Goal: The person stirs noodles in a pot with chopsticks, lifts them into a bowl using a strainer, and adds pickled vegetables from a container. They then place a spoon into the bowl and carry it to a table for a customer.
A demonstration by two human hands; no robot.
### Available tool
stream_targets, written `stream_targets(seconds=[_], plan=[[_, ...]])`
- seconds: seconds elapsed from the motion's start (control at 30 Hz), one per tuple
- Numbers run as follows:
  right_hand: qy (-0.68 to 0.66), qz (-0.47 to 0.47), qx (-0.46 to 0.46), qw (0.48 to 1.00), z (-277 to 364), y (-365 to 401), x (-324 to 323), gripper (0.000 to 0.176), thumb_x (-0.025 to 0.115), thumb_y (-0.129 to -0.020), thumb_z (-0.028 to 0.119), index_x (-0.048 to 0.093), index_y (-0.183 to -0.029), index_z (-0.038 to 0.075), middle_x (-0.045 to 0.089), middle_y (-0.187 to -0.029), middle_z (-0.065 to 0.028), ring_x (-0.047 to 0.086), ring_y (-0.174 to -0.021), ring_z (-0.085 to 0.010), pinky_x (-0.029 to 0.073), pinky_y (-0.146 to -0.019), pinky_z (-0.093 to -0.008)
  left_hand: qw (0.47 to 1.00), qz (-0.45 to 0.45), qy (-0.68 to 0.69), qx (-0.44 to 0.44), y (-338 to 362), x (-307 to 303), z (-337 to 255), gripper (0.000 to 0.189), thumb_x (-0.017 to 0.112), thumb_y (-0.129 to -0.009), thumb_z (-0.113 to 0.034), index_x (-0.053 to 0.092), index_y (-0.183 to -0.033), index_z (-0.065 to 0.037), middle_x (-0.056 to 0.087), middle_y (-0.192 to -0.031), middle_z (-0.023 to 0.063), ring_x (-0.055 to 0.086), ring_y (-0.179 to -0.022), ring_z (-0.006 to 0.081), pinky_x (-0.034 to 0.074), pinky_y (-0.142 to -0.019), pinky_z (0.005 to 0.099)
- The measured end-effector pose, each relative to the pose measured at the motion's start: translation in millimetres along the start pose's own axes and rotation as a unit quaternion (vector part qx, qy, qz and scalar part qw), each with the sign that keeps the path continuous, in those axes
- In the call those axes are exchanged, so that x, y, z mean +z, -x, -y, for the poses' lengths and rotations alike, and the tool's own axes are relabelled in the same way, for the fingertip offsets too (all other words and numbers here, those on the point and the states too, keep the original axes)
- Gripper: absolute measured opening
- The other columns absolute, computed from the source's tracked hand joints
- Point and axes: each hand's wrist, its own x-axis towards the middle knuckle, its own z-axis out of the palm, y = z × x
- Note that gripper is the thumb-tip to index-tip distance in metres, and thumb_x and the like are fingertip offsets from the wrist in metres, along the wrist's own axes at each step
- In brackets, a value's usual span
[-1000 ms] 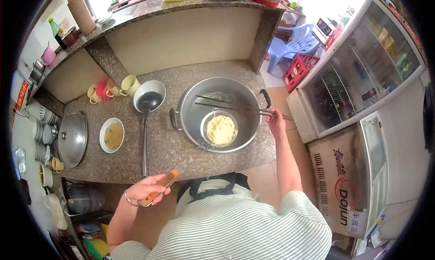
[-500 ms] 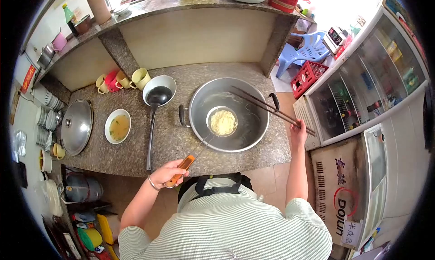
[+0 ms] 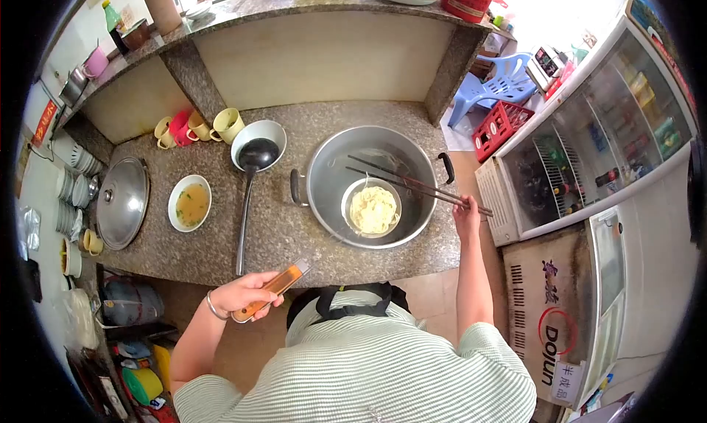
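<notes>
My left hand (image 3: 247,294) is wrapped round the wooden handle of a noodle strainer (image 3: 274,288). Its round basket, holding a heap of pale noodles (image 3: 373,210), is inside the wide metal pot (image 3: 324,176), toward the near side. Long dark chopsticks (image 3: 423,188) are gripped in my right hand (image 3: 465,215) by the pot's right handle. Their tips reach in over the far side of the basket, where a few noodle strands trail upward. The wire between handle and basket is faint in this view.
Left of the pot, a ladle (image 3: 258,156) rests in a white bowl (image 3: 276,133). Farther left are a bowl of broth (image 3: 192,204) and a metal lid (image 3: 122,203). Several mugs (image 3: 227,125) line the back partition. A glass-door fridge (image 3: 600,135) stands to the right.
The noodle basket has shifted right and toward me, and the noodles look more spread out. The chopstick tips have swung left over the basket. My left hand has moved slightly left and down.
</notes>
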Motion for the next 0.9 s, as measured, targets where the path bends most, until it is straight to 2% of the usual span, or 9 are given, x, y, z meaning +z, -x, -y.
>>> stream_targets(seconds=[0.1,0.13,0.23,0.33,0.43,0.57,0.63,0.73,0.9], plan=[[0.011,0.051,0.005,0.999,9.8,-12.2,12.3,0.019,0.054,-0.091,0.024,0.059,-0.087,0.007,0.06,-0.077,-0.0031,0.058,-0.067,-0.0139,0.049,-0.058,-0.0261,1.0,0.008,0.012,-0.009,-2.8,-3.6,5.5,0.05,0.051,-0.089,-0.007,0.031,-0.133,0.0,0.055,-0.084,0.0039,0.051,-0.05,0.0057,0.044,-0.044,0.02],[-0.014,0.022,0.006,1.0,13.0,-14.0,21.7,0.025,0.049,-0.093,0.027,0.059,-0.088,0.004,0.06,-0.071,-0.0073,0.058,-0.059,-0.018,0.05,-0.054,-0.0277,1.0,0.009,0.014,-0.006,-5.4,-3.7,7.3,0.05,0.051,-0.089,-0.007,0.031,-0.134,0.0,0.055,-0.084,0.0039,0.051,-0.05,0.0057,0.044,-0.044,0.0198],[-0.022,0.044,-0.004,0.999,25.9,-18.4,22.9,0.024,0.05,-0.093,0.026,0.059,-0.086,0.005,0.061,-0.071,-0.0063,0.058,-0.058,-0.0175,0.05,-0.053,-0.0266,1.0,0.005,0.019,-0.004,-12.6,-3.2,8.2,0.051,0.05,-0.089,-0.007,0.03,-0.135,-0.001,0.054,-0.085,0.0042,0.051,-0.051,0.0058,0.044,-0.045,0.0193],[-0.034,0.049,-0.032,0.998,39.1,-14.5,20.7,0.022,0.05,-0.093,0.025,0.059,-0.086,0.007,0.06,-0.071,-0.0032,0.057,-0.059,-0.014,0.047,-0.052,-0.0259,1.0,-0.017,0.007,0.003,-23.1,-6.2,11.9,0.035,0.052,-0.088,-0.009,0.043,-0.121,-0.002,0.055,-0.085,0.0025,0.053,-0.052,0.0061,0.044,-0.046,0.02],[-0.032,0.061,-0.06,0.996,51.1,-7.7,5.9,0.022,0.05,-0.094,0.028,0.059,-0.088,0.009,0.06,-0.075,-0.0018,0.056,-0.065,-0.012,0.047,-0.056,-0.0239,0.999,-0.025,0.013,0.017,-33.8,-11.4,16.6,0.034,0.051,-0.088,-0.009,0.042,-0.121,-0.003,0.055,-0.085,0.0029,0.053,-0.052,0.0064,0.044,-0.046,0.0205],[0.021,-0.004,-0.108,0.994,63.3,22.2,-16.4,0.024,0.05,-0.093,0.031,0.058,-0.09,0.008,0.058,-0.074,-0.0015,0.055,-0.064,-0.0128,0.047,-0.058,-0.0249,0.998,-0.026,0.037,0.049,-46.6,-19.0,25.3,0.043,0.049,-0.09,-0.01,0.036,-0.129,-0.002,0.054,-0.085,0.0038,0.053,-0.051,0.0071,0.044,-0.044,0.0199],[0.066,-0.082,-0.14,0.985,61.3,39.7,-28.6,0.024,0.052,-0.093,0.032,0.058,-0.091,0.008,0.059,-0.075,-0.0023,0.056,-0.065,-0.0131,0.048,-0.06,-0.0256,0.997,-0.031,0.044,0.048,-50.6,-17.4,25.1,0.041,0.049,-0.09,-0.009,0.037,-0.128,-0.002,0.054,-0.085,0.0037,0.053,-0.051,0.0071,0.044,-0.044,0.0201],[0.13,-0.143,-0.134,0.972,34.5,55.8,-57.3,0.025,0.053,-0.092,0.032,0.058,-0.09,0.008,0.06,-0.076,-0.0036,0.058,-0.066,-0.0137,0.05,-0.062,-0.0261,0.996,-0.045,0.044,0.062,-53.4,-12.1,16.4,0.036,0.049,-0.088,-0.007,0.041,-0.123,-0.003,0.054,-0.083,0.0031,0.052,-0.053,0.007,0.043,-0.046,0.0191],[0.138,-0.071,-0.055,0.986,11.9,85.9,-48.3,0.024,0.052,-0.092,0.028,0.058,-0.087,0.005,0.061,-0.071,-0.006,0.059,-0.06,-0.0151,0.051,-0.057,-0.0273,0.996,-0.054,0.02,0.074,-62.0,-13.6,7.1,0.038,0.049,-0.087,-0.006,0.04,-0.124,-0.004,0.054,-0.083,0.0033,0.052,-0.053,0.0073,0.043,-0.045,0.0191]])
